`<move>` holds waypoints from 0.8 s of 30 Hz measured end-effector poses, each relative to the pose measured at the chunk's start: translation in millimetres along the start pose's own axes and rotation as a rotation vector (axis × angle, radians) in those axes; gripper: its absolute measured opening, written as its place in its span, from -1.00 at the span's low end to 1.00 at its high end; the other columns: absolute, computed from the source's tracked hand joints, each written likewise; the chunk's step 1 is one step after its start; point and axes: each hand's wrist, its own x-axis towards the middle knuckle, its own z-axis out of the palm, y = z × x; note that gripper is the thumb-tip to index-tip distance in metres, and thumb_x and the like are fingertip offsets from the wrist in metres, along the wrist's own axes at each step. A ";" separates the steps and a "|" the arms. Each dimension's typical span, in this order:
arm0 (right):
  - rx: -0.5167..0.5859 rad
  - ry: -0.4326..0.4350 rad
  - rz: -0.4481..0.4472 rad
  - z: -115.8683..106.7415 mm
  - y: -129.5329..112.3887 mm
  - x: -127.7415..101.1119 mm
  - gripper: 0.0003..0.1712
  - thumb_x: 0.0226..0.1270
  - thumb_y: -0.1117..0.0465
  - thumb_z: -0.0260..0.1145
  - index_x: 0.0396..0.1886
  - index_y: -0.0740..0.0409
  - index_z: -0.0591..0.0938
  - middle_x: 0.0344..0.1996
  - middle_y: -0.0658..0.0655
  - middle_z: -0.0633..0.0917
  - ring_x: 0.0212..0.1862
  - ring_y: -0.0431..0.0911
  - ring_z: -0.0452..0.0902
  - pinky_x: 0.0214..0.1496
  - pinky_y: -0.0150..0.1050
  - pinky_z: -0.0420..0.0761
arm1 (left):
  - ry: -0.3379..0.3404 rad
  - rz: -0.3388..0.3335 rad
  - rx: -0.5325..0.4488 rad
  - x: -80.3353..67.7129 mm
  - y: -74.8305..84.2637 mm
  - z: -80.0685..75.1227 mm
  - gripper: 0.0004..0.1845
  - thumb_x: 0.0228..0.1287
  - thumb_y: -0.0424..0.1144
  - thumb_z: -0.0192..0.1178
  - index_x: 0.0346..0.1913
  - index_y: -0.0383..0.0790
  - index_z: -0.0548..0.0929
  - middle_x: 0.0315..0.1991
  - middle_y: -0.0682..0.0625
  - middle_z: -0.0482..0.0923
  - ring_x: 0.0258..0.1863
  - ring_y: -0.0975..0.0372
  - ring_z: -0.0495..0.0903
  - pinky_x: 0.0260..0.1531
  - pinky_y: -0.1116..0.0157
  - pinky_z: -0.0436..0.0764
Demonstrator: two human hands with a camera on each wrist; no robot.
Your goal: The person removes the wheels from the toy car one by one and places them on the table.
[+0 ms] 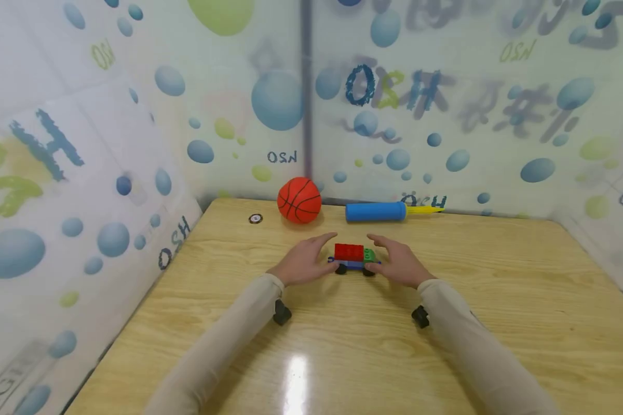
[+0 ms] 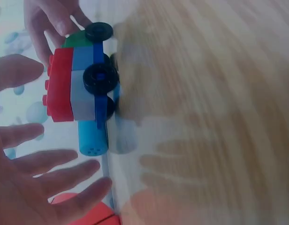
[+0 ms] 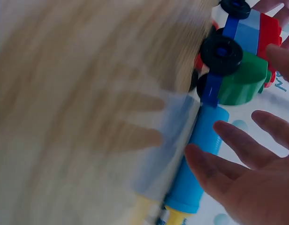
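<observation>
A toy truck (image 1: pixel 349 253) built of toy bricks stands on its wheels on the wooden table, red on top, blue below, with a green front end. To its left my left hand (image 1: pixel 303 262) is held with spread, straight fingers, the thumb near the truck's rear. On the other side my right hand (image 1: pixel 398 260) curves loosely round the green front (image 3: pixel 243 77), thumb close to it. In the left wrist view, a gap shows between the left fingers (image 2: pixel 69 176) and the red bricks (image 2: pixel 60 86). Neither hand grips the truck.
Behind the truck, a red basketball (image 1: pixel 299 200) and a blue pump (image 1: pixel 376 211) with a yellow nozzle lie near the table's back edge. A small round disc (image 1: pixel 255 218) lies left of the ball. Printed white panels (image 1: pixel 228 86) surround the table (image 1: pixel 498 276).
</observation>
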 end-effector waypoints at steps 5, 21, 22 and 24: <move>0.103 -0.007 0.018 2.7 2.0 4.0 -0.27 0.18 0.10 0.32 0.34 0.04 0.29 0.26 0.20 0.44 0.27 0.15 0.36 0.18 0.14 0.43 | -0.024 0.070 -0.133 9.2 0.3 2.0 -0.34 0.22 -0.06 0.15 0.37 0.03 0.20 0.30 -0.03 0.36 0.18 0.09 0.49 0.16 0.14 0.47; 0.159 0.041 0.068 4.2 -2.5 9.8 -0.50 0.12 0.25 0.35 0.11 -0.01 0.55 0.13 0.12 0.58 0.13 0.08 0.44 0.15 0.06 0.45 | 0.032 0.160 -0.199 19.5 -0.5 10.5 -0.62 0.24 -0.35 0.14 0.14 -0.15 0.46 0.06 -0.01 0.57 0.01 0.20 0.61 0.07 0.30 0.55; 0.157 0.044 0.067 4.1 -2.2 10.4 -0.50 0.12 0.26 0.35 0.11 -0.01 0.56 0.12 0.12 0.58 0.13 0.07 0.44 0.15 0.06 0.44 | 0.033 0.160 -0.201 19.7 -0.4 10.1 -0.62 0.24 -0.35 0.13 0.13 -0.15 0.46 0.06 -0.01 0.58 0.01 0.20 0.62 0.06 0.30 0.55; 0.153 0.044 0.069 4.0 -1.0 11.9 -0.51 0.12 0.26 0.34 0.11 -0.01 0.56 0.11 0.12 0.59 0.13 0.06 0.44 0.17 0.05 0.41 | 0.030 0.157 -0.209 19.8 -0.3 9.4 -0.62 0.24 -0.35 0.13 0.13 -0.15 0.46 0.05 -0.02 0.57 0.00 0.19 0.62 0.06 0.27 0.55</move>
